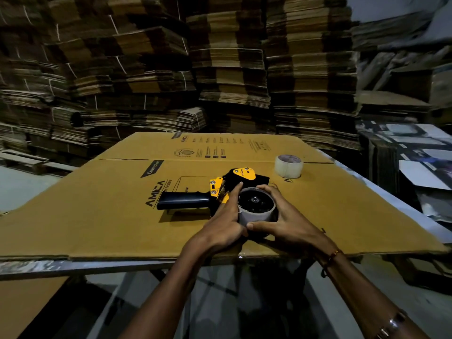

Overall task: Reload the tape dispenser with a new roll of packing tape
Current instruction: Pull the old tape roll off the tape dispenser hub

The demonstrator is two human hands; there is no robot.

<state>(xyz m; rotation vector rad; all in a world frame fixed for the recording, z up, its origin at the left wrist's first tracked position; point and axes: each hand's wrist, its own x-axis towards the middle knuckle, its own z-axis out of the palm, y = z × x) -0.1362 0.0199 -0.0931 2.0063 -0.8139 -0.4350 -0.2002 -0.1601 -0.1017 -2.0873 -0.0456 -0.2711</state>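
Head view: left hand and right hand both clasped around roll on tape dispenser hub, seating or removing unclear, spare roll waiting nearby.

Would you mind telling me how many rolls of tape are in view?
2. One roll sits on the dispenser, gripped by both hands. The other roll stands alone on the cardboard sheet, farther back to the right.
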